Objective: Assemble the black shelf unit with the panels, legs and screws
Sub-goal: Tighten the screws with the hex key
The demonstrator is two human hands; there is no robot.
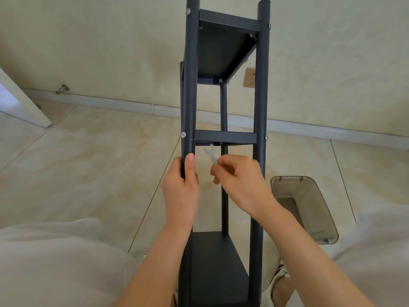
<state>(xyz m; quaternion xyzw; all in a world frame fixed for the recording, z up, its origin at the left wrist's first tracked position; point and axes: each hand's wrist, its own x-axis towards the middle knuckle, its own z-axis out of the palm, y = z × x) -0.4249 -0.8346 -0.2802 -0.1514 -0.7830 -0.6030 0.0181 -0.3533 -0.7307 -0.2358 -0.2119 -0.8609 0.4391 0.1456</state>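
- A white door leans in at 9 o'clock, and a metal doorstop juts from the wall just to its right.
- A baseboard crosses the view behind the shelf. A wall socket shows at 1 o'clock between the legs.
- Our knees in pale cloth fill 8 and 4 o'clock, and a shoe sits at 5 o'clock beside the right leg.
- Nothing stands between our hands and the frame. Only the back leg passes behind the right hand.
- A translucent grey bin lies on the floor at 4 o'clock, apart from the shelf. We see its pale bottom through the open top.
- The shelf sits between our knees, its long axis running from 6 to 12 o'clock.
- The near panel shows us its top face, the far panel its underside, and the middle panel is almost edge-on.
- Screws show as silver heads on the legs at each panel.
- Our left hand grasps the left leg just below the middle panel, thumb lying up along the tube.
- Our right hand pinches a small white wrench, whose head points up to 12 o'clock, just beneath the middle panel.
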